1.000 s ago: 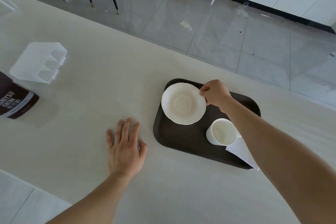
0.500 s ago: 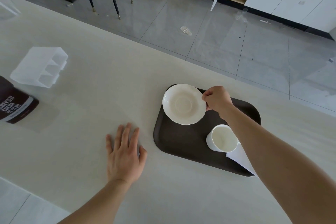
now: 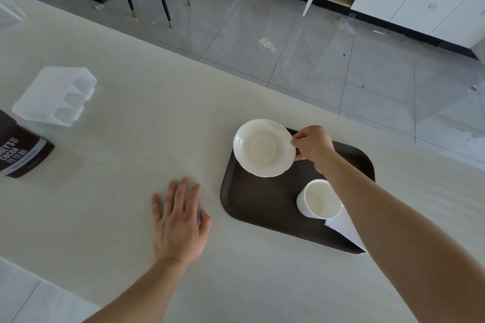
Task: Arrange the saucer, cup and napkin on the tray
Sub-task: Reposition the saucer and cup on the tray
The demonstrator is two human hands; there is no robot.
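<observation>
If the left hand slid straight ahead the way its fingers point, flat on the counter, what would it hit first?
Probably nothing. The left hand lies flat on the counter, fingers pointing away and slightly right. That line crosses bare counter to the far edge, passing left of the tray and saucer, though the margin is hard to judge.

On the desk [image 3: 157, 118] I see the tray [image 3: 265, 204] to the right. The saucer [image 3: 263, 147] sits over its far left corner, the cup [image 3: 319, 199] near its right, the napkin [image 3: 341, 228] under the cup. A cocoa tin [image 3: 21, 149] and a plastic organiser [image 3: 55, 96] lie far left.
</observation>
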